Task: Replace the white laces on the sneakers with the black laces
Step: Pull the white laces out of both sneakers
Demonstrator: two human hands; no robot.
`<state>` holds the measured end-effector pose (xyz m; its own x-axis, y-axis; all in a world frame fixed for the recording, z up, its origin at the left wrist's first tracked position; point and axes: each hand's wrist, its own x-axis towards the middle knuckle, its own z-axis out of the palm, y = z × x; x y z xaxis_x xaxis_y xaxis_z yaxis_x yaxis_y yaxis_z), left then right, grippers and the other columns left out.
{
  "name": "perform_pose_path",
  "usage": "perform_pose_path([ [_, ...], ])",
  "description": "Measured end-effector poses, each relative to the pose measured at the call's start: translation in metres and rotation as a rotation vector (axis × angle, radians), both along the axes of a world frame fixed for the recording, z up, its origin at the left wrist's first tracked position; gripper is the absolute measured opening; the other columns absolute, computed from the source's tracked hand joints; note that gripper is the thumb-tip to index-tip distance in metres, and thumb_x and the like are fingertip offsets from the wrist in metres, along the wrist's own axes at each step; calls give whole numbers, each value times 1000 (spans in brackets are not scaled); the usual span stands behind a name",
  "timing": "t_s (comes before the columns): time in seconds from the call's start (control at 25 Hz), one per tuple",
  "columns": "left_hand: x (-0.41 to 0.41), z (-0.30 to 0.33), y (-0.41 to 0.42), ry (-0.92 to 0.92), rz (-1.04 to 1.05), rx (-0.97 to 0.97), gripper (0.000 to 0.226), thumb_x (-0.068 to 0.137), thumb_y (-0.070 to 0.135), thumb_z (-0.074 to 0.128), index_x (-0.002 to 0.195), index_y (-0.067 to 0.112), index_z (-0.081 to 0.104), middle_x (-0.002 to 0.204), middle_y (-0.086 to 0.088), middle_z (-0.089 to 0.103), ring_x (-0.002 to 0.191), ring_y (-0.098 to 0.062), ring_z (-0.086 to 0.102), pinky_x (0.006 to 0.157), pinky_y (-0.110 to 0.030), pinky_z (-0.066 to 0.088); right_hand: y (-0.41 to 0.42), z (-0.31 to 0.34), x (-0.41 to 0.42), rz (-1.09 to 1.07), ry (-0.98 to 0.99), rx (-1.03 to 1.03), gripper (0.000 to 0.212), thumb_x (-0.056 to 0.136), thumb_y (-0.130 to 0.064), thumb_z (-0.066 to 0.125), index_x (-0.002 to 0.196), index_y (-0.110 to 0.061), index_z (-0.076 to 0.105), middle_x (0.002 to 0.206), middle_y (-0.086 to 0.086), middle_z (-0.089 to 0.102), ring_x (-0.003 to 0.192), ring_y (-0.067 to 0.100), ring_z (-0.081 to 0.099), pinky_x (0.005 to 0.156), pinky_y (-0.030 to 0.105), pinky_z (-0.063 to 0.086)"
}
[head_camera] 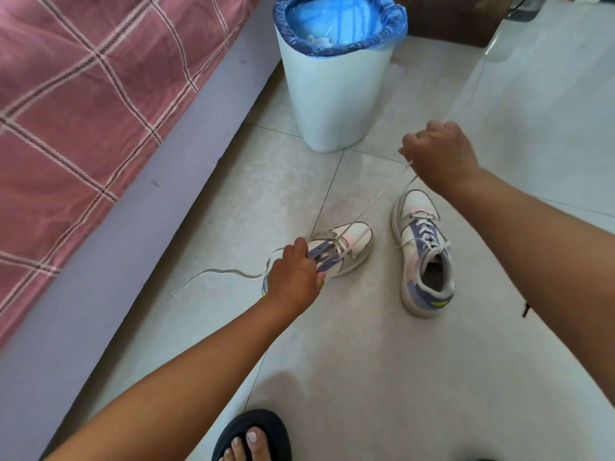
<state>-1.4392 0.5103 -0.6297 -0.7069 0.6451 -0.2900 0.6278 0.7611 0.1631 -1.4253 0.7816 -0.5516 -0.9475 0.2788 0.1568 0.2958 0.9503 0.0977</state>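
Two white sneakers with purple and pink panels stand on the tiled floor. My left hand (294,272) grips the left sneaker (352,247) at its heel and purple eyelet strip. My right hand (439,154) is raised above the floor and pinches the white lace (382,197), which runs taut from the left sneaker's front eyelets up to my fingers. The lace's other end (216,272) trails loose on the floor to the left. The right sneaker (424,254) stands apart, still fully laced in white. No black laces are in view.
A white waste bin (336,104) with a blue liner stands just behind the sneakers. A bed with a pink checked cover (93,94) and grey frame runs along the left. My foot in a black slipper (253,437) is at the bottom edge.
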Motion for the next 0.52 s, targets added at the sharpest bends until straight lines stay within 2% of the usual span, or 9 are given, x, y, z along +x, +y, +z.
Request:
perform_pose_path([
  [0.04,3,0,2,-23,19,4,42,95,38,48,122,6,47,118,-7,40,108,-25,44,76,-35,43,-11,6,-9,-153,37,-335,23,94,-17,51,86,1,63,79,20,63,78,33,56,74,38,41],
  [0.12,8,2,5,-84,63,16,44,95,37,47,130,11,45,119,-8,39,110,-25,43,78,-36,45,-23,26,-32,-523,212,-970,28,98,-27,44,89,-6,60,74,12,55,65,26,48,64,35,44],
  [0.16,10,2,6,-120,89,35,46,95,37,46,135,15,41,119,-8,38,111,-25,42,77,-35,44,-27,35,-42,-628,265,-1207,27,99,-28,44,84,-10,57,67,8,53,56,22,44,55,31,44],
  [0.2,12,2,8,-149,98,48,50,95,38,45,141,19,36,121,-8,37,111,-25,42,76,-34,43,-32,44,-52,-651,262,-1325,27,99,-28,45,78,-13,55,59,6,53,50,19,41,50,27,43],
  [0.28,19,1,11,-183,91,45,57,96,41,43,148,24,24,125,-8,36,113,-25,42,73,-30,38,-44,57,-67,-536,221,-1241,32,98,-28,46,76,-8,59,49,4,55,46,18,44,53,29,46],
  [0.32,21,0,14,-197,93,47,59,97,42,42,149,23,22,127,-9,35,114,-25,43,73,-29,35,-54,61,-74,-450,243,-1122,35,97,-30,46,82,-4,64,54,5,60,49,20,50,59,32,49],
  [0.4,25,-1,18,-213,112,41,57,97,42,41,147,18,27,128,-10,36,112,-27,47,73,-29,34,-75,68,-80,-311,271,-892,44,98,-39,40,97,-4,66,83,9,68,74,23,60,73,31,46],
  [0.44,25,-2,19,-215,121,29,55,97,42,41,144,15,32,127,-11,37,110,-28,49,74,-30,36,-83,70,-82,-225,271,-699,48,99,-43,35,101,-5,65,96,9,67,86,25,60,74,31,41],
  [0.52,22,-2,20,-236,127,-5,55,97,42,40,144,14,32,127,-13,38,109,-30,52,75,-30,37,-93,78,-85,4,226,-198,53,101,-45,21,108,-7,57,103,14,64,97,31,56,71,33,32],
])
